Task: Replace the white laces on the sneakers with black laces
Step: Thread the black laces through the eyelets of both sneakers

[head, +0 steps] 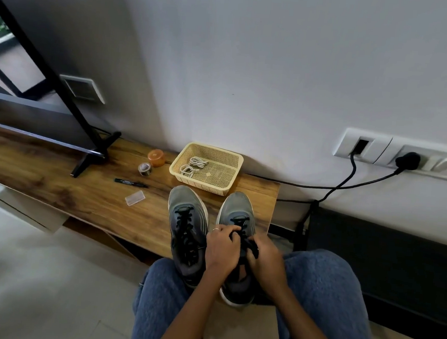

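Two grey sneakers stand side by side on the wooden bench (55,183), toes toward the wall. The left sneaker (187,228) is threaded with a black lace. On the right sneaker (236,210), my left hand (221,249) and my right hand (266,258) meet over the tongue, each gripping part of the black lace (248,245). The fingers hide how the lace runs between them. Two coiled white laces (194,165) lie in the cream plastic basket (228,181) behind the shoes.
On the bench left of the basket are an orange round container (156,158), a small tape roll (145,168), a black marker (130,182) and a clear little case (134,198). A TV stand foot (95,154) is further left. Cables (349,187) hang from wall sockets at right.
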